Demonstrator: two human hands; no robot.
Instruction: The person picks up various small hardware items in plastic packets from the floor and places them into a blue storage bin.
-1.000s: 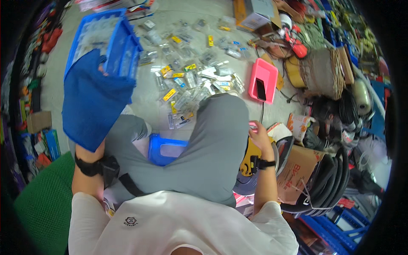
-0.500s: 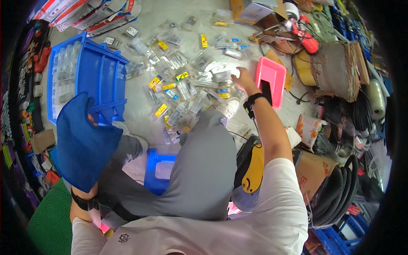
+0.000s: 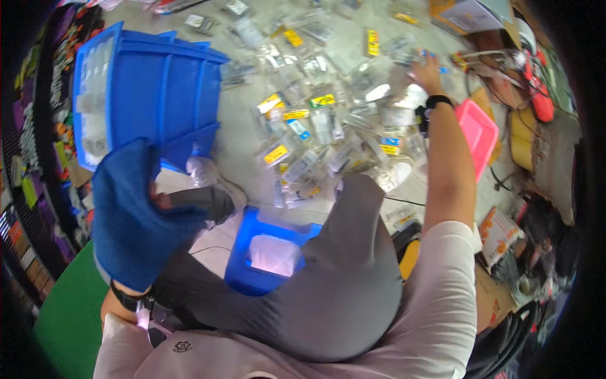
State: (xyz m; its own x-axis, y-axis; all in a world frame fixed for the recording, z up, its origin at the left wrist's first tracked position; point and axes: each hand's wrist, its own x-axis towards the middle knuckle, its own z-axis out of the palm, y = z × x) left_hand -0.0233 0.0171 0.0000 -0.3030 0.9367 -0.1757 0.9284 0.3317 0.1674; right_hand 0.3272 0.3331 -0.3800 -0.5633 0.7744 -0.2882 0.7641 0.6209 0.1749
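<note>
A blue cloth [image 3: 129,221] drapes over my left hand [image 3: 163,197], whose few visible fingers are closed on its edge; the rest of that hand is hidden. At the far right of a spread of small clear plastic packs [image 3: 315,120] with yellow, green and blue labels, my right hand [image 3: 427,72] reaches down. Its fingers look apart, over a pack with a blue label, though motion blurs them. I cannot make out anything held there. The pink tray [image 3: 485,129] lies nearer to me, just right of my right forearm.
A large blue bin [image 3: 151,95] with clear boxes along its side stands on the left. Between my legs is a blue plastic stool or crate [image 3: 237,252]. An open cardboard box [image 3: 470,19], red-handled tools [image 3: 541,88] and a wrapped reel [image 3: 555,148] crowd the right.
The view has shifted, so the floor things sit lower and the packs and tray further right. My right hand has moved from beside the tray to farther packs. The cloth stays in my left hand.
</note>
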